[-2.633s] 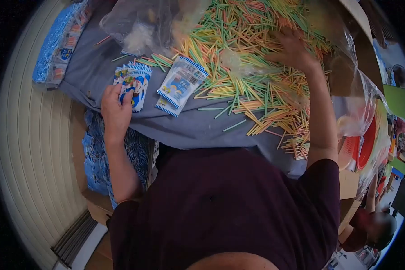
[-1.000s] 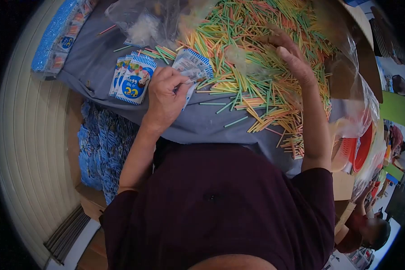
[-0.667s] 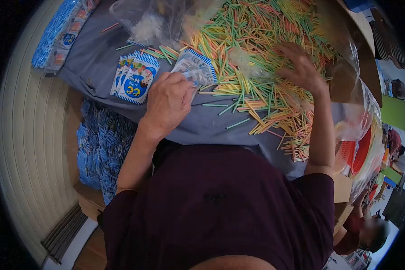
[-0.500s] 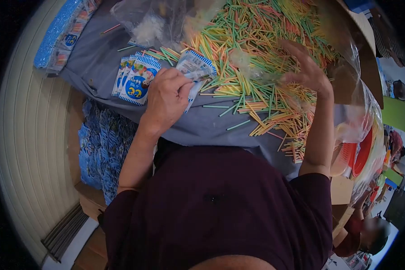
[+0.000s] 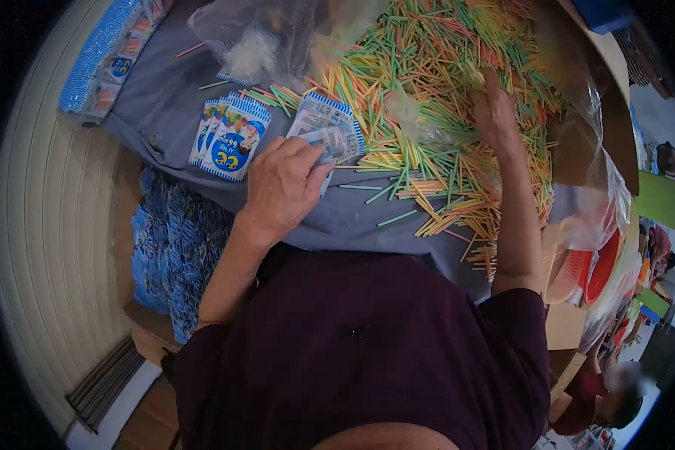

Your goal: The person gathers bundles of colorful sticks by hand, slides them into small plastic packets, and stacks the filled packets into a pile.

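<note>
My left hand [image 5: 283,184] is closed in a pinch on a small printed packet [image 5: 330,139] with blue-striped ends, which lies on the grey cloth [image 5: 315,221]. Beside it, to the left, is a fanned stack of white-and-blue packets [image 5: 232,142]. My right hand [image 5: 496,116] reaches into a wide heap of thin pastel sticks [image 5: 427,67], coloured green, yellow, orange and pink. Its fingers are bent together on some of the sticks; how many they grip is hidden.
Clear plastic [image 5: 592,150] lines the heap's right side. A filled bag [image 5: 101,67] lies at the upper left. Below the cloth, a box holds many blue packets [image 5: 176,247]. Red baskets [image 5: 600,266] stand at right, and another person [image 5: 604,397] is at the lower right.
My right hand has gone from spread above the heap to lowered, with its fingers closing among the sticks. My left hand has shifted slightly down, still on the packet.
</note>
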Demonstrator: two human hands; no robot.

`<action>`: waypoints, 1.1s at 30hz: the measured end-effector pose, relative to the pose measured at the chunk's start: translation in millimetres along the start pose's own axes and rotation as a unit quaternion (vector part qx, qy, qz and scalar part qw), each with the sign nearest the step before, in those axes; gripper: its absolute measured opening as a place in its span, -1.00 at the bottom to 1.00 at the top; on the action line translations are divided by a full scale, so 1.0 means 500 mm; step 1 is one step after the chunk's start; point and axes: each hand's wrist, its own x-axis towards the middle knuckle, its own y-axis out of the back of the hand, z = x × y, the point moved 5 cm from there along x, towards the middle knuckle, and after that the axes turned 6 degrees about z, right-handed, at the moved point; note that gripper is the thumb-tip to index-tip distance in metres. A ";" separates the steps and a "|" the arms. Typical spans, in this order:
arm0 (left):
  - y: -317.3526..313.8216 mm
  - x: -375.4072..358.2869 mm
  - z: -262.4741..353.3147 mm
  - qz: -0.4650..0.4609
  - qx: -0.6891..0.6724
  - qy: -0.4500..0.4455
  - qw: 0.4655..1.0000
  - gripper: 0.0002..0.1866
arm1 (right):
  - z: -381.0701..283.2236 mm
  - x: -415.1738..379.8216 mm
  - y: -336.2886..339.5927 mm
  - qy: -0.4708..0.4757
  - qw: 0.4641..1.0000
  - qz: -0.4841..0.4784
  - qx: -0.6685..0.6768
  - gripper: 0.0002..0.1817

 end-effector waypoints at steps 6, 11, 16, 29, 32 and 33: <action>-0.019 0.010 -0.022 0.004 -0.039 -0.002 0.999 -0.92 | 0.000 0.011 -0.002 0.006 0.947 0.091 0.309 -0.79; -0.007 0.008 -0.013 0.100 -0.021 -0.033 0.994 -0.94 | 0.008 0.014 -0.010 -0.065 0.920 -0.007 0.387 -0.77; -0.010 -0.002 -0.027 0.035 -0.041 0.017 0.998 -0.90 | -0.035 -0.003 -0.028 0.028 0.948 0.003 0.316 -0.68; -0.039 0.115 0.056 0.053 -0.284 0.029 0.957 -0.86 | -0.167 -0.055 0.068 0.125 0.564 -0.085 0.812 -0.57; -0.096 0.140 0.069 0.018 -0.376 0.107 0.920 -0.85 | -0.189 -0.058 0.085 0.155 0.597 -0.042 0.786 -0.54; -0.102 0.147 0.076 0.020 -0.381 0.102 0.919 -0.84 | -0.196 -0.062 0.092 0.156 0.597 -0.038 0.786 -0.54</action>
